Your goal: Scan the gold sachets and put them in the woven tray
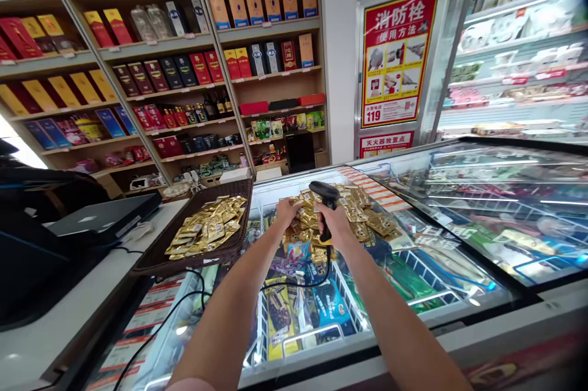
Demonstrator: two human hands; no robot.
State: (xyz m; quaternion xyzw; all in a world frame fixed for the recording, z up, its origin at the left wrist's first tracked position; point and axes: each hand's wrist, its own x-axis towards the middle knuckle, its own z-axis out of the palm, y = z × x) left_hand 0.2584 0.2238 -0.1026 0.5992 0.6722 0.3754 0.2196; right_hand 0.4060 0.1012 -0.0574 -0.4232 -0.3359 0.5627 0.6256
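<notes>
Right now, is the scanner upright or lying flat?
Upright: the right grip holds the scanner with its head on top and the cord leaving the bottom. Whether it's on, cannot tell.

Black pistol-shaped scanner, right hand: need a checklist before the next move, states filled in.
1. Black pistol-shaped scanner gripped in right hand: ok.
2. Thin black cable attached at the handle's lower end: ok.
3. Cable free of the left forearm: cannot tell; it passes out of sight behind it.
4. Left hand at the pile of small gold foil packets: ok; whether it grips one, cannot tell.
5. Pile apart from the brown woven basket of gold packets: ok.
6. Scanner aimed at one packet: cannot tell.
</notes>
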